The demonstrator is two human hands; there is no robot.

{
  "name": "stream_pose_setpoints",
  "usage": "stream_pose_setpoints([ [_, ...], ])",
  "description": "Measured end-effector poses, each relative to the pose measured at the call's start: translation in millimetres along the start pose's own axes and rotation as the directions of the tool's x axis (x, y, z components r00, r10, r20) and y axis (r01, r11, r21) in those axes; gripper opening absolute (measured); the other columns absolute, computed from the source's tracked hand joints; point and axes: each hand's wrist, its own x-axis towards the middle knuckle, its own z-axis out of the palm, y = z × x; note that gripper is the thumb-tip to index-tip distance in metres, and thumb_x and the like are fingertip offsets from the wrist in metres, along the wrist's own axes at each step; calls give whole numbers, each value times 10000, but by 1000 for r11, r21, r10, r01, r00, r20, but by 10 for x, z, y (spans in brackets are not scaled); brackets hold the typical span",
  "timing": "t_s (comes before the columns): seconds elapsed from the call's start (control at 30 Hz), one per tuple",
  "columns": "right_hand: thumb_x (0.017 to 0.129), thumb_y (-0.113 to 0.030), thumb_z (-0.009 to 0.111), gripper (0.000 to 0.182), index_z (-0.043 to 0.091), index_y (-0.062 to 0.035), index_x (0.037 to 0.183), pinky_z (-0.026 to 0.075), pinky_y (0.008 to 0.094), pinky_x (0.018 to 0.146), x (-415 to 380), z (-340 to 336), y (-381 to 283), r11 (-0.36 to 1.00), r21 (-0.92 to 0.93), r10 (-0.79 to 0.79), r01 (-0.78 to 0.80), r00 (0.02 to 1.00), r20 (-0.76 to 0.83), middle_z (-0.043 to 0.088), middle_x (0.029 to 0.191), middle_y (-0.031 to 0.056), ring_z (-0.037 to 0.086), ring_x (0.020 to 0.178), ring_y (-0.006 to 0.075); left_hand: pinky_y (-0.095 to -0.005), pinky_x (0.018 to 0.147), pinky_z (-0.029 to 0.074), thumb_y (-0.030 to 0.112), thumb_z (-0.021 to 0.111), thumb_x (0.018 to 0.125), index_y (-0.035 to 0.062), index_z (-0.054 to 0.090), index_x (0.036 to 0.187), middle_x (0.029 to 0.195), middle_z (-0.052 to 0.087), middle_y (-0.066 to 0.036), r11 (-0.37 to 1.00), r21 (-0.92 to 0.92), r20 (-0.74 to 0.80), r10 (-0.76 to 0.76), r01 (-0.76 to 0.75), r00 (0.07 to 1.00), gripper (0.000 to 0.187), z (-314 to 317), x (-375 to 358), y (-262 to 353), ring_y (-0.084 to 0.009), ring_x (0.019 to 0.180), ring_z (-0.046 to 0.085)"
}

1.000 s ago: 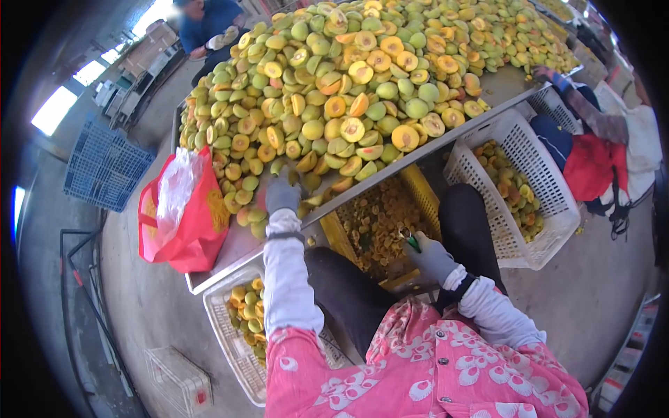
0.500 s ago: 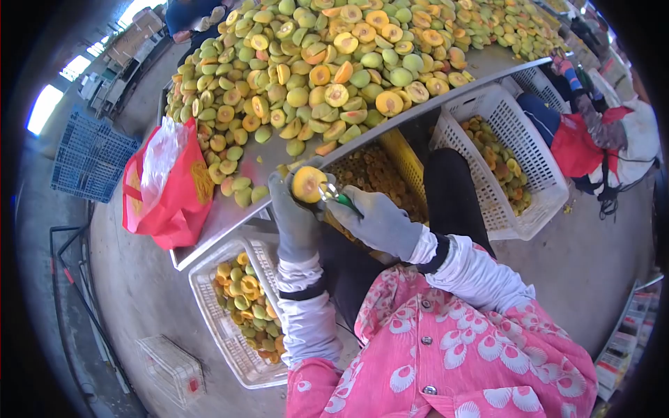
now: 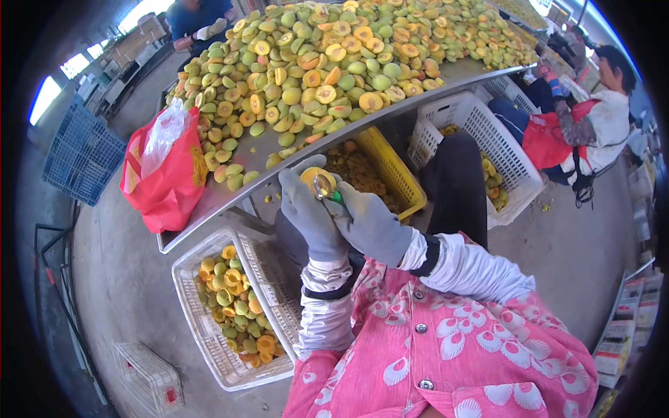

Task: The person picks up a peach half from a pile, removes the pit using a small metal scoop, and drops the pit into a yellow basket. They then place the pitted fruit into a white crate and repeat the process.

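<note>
In gloved fingers, my left hand [image 3: 310, 221] holds a yellow peach half [image 3: 307, 175] with its cut face toward me. My right hand [image 3: 376, 224], also gloved, is closed round the green handle of a pitting spoon [image 3: 325, 185]. The spoon's looped metal head presses into the middle of the peach half. Both hands are close together over my lap, at the edge of a metal table [image 3: 233, 200]. A large heap of halved peaches [image 3: 327, 63] covers much of that table. The pit in the held half is hidden by the spoon.
A white crate [image 3: 196, 333] of hollowed halves stands at lower left. Under the table edge sits a yellow crate [image 3: 398, 171] holding brown pits. Another white crate [image 3: 481, 129] is by my right knee. A red bag [image 3: 167, 182] hangs at the table corner. Co-workers sit at right and far left.
My right hand has come closer to the left, and the spoon has gone deeper into the peach half. My left wrist has turned inward. The whole view has shifted slightly.
</note>
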Motion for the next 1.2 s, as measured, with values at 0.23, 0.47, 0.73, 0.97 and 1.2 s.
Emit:
stream_pose_setpoints([
  [0.23,1020,-421,464,413,564,-21,987,470,368,478,164,-362,-88,783,201,403,-588,727,556,568,655,110,557,521,239,-217,588,415,360,444,1047,-40,687,848,743,631,-46,971,224,137,-111,79,984,508,-109,214,-85,-80,626,516],
  [0.47,1020,-535,419,482,514,-81,889,347,251,347,401,-425,176,368,256,448,-894,412,794,407,564,-40,353,400,70,-238,572,432,403,458,1033,-30,698,799,680,629,-53,847,445,244,-427,291,871,548,-112,518,-270,-103,594,537],
  [0.73,992,-625,410,463,407,-209,790,177,165,370,600,-577,654,-124,302,-35,-945,308,951,262,579,-137,199,430,-14,-267,602,456,507,399,1026,-32,698,803,697,634,-65,849,504,345,-366,158,864,655,50,742,-637,-122,626,561],
  [0.97,1002,-591,432,454,440,-183,803,194,180,391,595,-416,1047,-158,344,-53,-926,356,933,282,586,-117,222,444,2,-268,585,496,553,389,1017,-19,638,981,742,636,-85,739,145,268,-670,658,693,625,-214,817,-1164,-153,586,583],
  [1.2,1011,-427,519,399,609,-39,1017,451,317,564,504,-370,1404,659,223,590,-718,678,438,602,698,22,571,600,158,-204,428,376,579,371,1009,22,648,998,648,626,-57,789,238,-197,-532,567,823,622,-133,844,-1264,-106,482,527],
])
